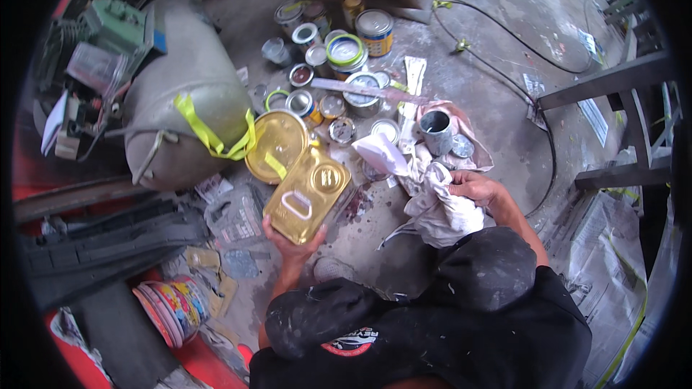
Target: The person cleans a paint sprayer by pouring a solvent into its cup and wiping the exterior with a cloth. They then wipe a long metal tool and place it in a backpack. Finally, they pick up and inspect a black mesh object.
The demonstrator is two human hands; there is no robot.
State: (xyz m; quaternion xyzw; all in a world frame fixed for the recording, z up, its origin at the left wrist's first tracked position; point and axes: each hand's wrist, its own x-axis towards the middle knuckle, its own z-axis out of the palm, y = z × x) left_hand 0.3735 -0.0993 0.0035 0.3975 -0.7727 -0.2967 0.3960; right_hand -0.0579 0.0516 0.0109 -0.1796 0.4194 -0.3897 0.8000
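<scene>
My left hand (293, 246) grips the bottom end of a gold rectangular metal can (306, 198), tilted, with a carrying handle and a round cap on its top face. In my right hand (477, 189), the fingers are closed around a bunched white rag (445, 216), which hangs in front of my knee. Just beyond the rag stand a grey-stained cup (435, 134) and a pale folded sheet (382, 154). A large round gold lid or tin (280, 137) is beside the can's far end. My fingers under the can are partly hidden.
Several paint cans (375, 32) and small tins cluster ahead, with a long flat stick (353, 88) lying across them. A grey compressor tank (191, 104) with a yellow strap (209, 133) stands left. A black hose (551, 151) curves over the floor near a metal frame (598, 86) at right.
</scene>
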